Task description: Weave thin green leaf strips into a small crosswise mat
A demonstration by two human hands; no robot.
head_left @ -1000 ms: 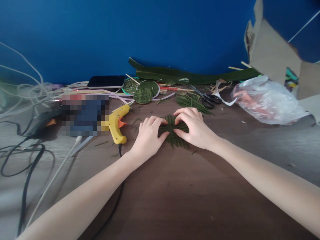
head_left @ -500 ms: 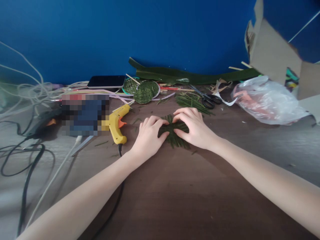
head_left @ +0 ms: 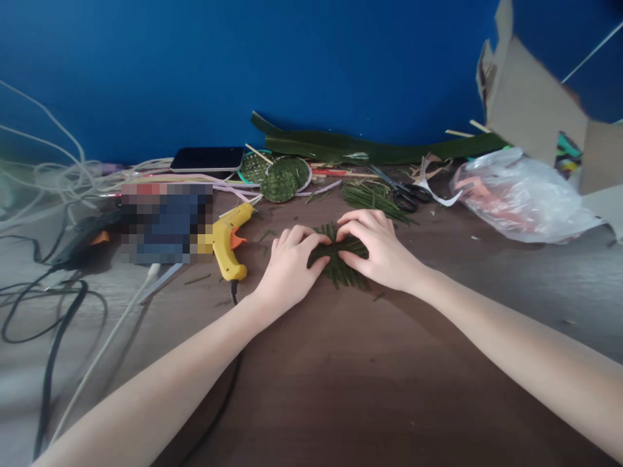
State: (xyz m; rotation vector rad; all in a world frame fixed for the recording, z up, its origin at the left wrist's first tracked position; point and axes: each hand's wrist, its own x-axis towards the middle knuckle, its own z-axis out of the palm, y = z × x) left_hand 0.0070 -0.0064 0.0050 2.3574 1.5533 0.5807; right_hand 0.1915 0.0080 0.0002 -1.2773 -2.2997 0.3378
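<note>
A small piece of crossed green leaf strips (head_left: 343, 269) lies flat on the brown table, its strip ends fanning out on several sides. From the left, my left hand (head_left: 292, 263) pinches its edge between thumb and fingers. My right hand (head_left: 374, 246) grips the opposite side the same way, with the fingertips of both hands close together over the middle. Part of the weave is hidden under the fingers. Just beyond my right hand rests a pile of loose green strips (head_left: 372, 200). A yellow glue gun (head_left: 228, 243) lies left of my left hand.
Black-handled scissors (head_left: 405, 194), round woven green pieces (head_left: 281, 180), a phone (head_left: 207, 159) and a long green leaf (head_left: 335, 148) lie along the blue wall. A plastic bag (head_left: 525, 198) and cardboard (head_left: 535, 91) stand at right. Cables (head_left: 61, 344) run across the left.
</note>
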